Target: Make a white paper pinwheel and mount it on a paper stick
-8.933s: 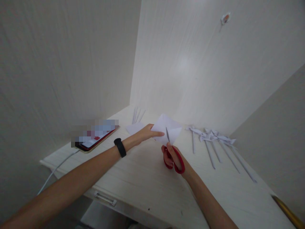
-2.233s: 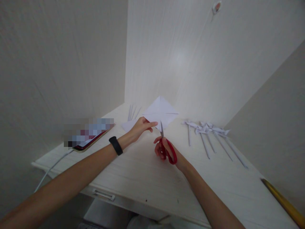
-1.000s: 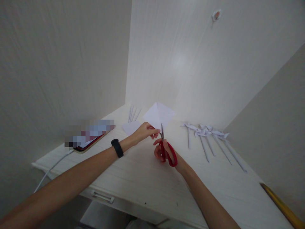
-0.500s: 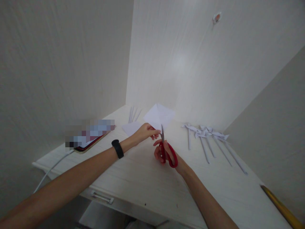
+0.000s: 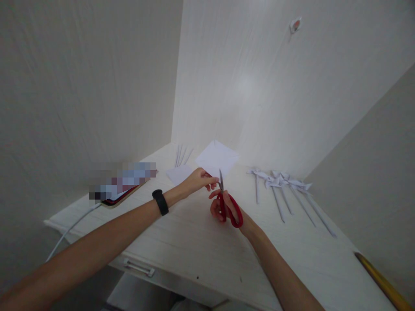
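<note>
My left hand (image 5: pixel 195 181) pinches the near corner of a creased white paper square (image 5: pixel 216 158) and holds it up over the white desk (image 5: pixel 201 242). A black band sits on that wrist. My right hand (image 5: pixel 223 206) grips red-handled scissors (image 5: pixel 228 206); their blades point up and meet the paper's near corner, right beside my left fingertips. Whether the blades are apart is too small to tell.
Several white paper pinwheels on rolled sticks (image 5: pixel 285 190) lie at the right. Thin paper sticks (image 5: pixel 182 154) and a small paper sheet (image 5: pixel 177 173) lie near the back corner. A phone on a cable (image 5: pixel 121 191) rests at the left. A yellow rod (image 5: pixel 382 280) crosses the desk's right corner. A drawer handle (image 5: pixel 138 268) is below the front edge.
Since a second ago the paper has tilted slightly flatter and both hands stay almost where they were, scissors still at the paper's near corner.
</note>
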The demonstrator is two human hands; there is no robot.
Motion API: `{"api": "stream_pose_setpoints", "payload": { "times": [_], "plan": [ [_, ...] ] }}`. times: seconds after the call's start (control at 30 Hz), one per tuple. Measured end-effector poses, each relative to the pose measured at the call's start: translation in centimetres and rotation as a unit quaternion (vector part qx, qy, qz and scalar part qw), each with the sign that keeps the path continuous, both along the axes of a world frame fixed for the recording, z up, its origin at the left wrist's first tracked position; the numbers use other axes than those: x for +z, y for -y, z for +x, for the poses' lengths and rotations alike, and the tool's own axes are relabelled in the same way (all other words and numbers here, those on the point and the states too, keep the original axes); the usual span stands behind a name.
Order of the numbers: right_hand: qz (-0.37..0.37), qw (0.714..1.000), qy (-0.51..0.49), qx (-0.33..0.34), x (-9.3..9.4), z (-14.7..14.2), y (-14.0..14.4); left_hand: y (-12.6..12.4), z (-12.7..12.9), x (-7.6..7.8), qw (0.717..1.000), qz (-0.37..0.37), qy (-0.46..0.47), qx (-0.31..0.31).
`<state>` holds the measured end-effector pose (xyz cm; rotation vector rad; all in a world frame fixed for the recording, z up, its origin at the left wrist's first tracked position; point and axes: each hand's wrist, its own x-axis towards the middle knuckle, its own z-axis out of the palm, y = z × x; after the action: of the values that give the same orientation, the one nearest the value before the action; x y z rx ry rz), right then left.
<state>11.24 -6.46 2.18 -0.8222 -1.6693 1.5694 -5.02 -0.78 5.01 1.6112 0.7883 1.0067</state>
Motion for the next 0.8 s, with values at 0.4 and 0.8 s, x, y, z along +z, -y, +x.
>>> {"api": "stream_pose_setpoints", "payload": {
  "times": [0.4, 0.8],
  "plan": [
    [0.011, 1.000, 0.009, -0.018, 0.5, -0.2, 0.4, -0.1, 0.0, -0.3, 1.000, -0.005, 0.012, -0.013],
    [0.023, 0.999, 0.030, -0.015, 0.7, -0.1, 0.4, 0.8, 0.2, 0.0, 0.997, -0.069, 0.015, 0.029]
  ]
}}
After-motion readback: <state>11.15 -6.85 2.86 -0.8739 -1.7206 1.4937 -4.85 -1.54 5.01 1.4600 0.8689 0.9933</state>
